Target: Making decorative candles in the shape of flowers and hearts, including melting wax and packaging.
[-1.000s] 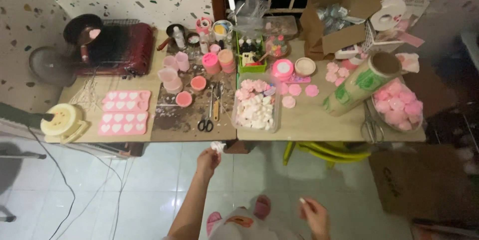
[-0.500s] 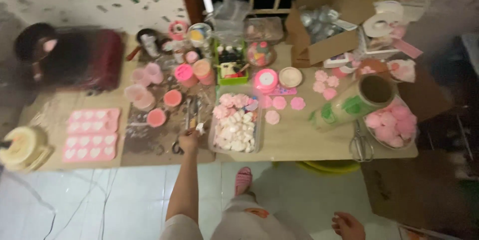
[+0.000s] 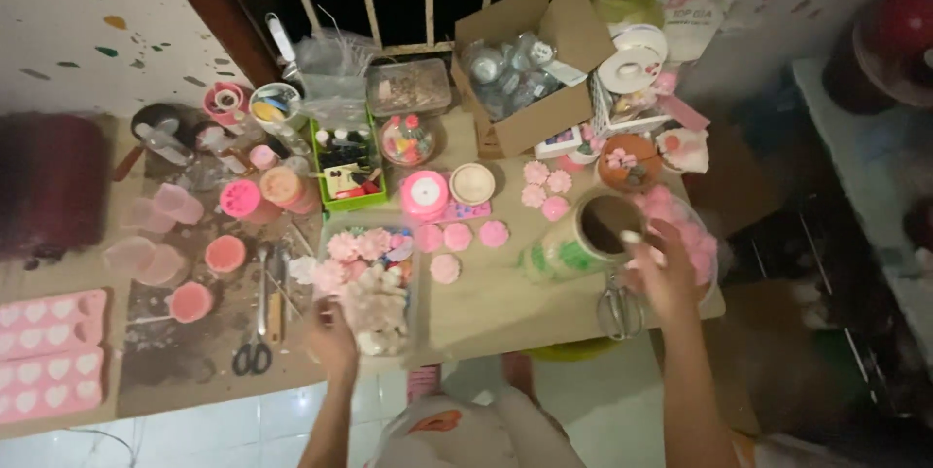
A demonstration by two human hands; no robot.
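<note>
Reaching over the table (image 3: 505, 303) edge, the left hand (image 3: 335, 337) rests at the near left corner of a clear tray (image 3: 374, 288) heaped with white and pink wax flowers; the picture is too blurred to tell whether its fingers are curled on the rim or spread apart. The tray sits at about 12 o'clock from that hand, touching it. At 9 o'clock from the tray lie black-handled scissors (image 3: 255, 327), with small pink cups (image 3: 209, 274) beyond them at 10 o'clock. The right hand (image 3: 666, 269) hangs over the table's right end, fingers loosely bent and apart, a small pale piece seemingly pinched at the fingertips (image 3: 632, 237). It hovers just beside the open mouth of a green-patterned roll (image 3: 569, 244), which lies at its 9 o'clock, and partly covers a bowl of pink flowers (image 3: 680, 220). Metal tongs (image 3: 617, 308) lie at 7 o'clock from this hand. An open cardboard box (image 3: 530, 69) stands at the table's far side, at 12 o'clock.
</note>
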